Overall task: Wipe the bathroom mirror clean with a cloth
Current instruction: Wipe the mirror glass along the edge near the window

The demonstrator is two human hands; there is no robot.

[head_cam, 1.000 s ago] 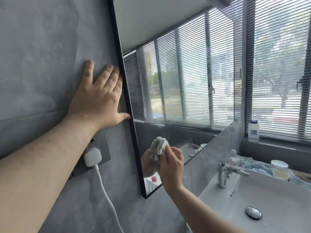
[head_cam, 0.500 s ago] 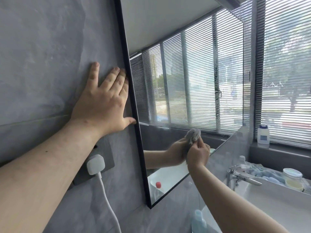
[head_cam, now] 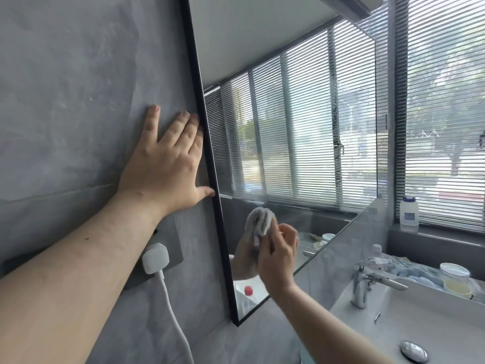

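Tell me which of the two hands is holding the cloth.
The right hand, low against the mirror, grips the bunched grey cloth. The left hand lies flat and open on the grey wall beside the frame.

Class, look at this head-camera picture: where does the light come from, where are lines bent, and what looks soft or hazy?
Head view: daylight enters through the window blinds on the right; the mirror reflects them brightly, with a hazy streak in the glass; wide-angle distortion makes the mirror frame lean; the cloth in the right hand is slightly soft; the left hand is sharp.

I've one head cam only, close up, facing fwd/down past left hand [head_cam: 168,164] toward mirror [head_cam: 288,127].
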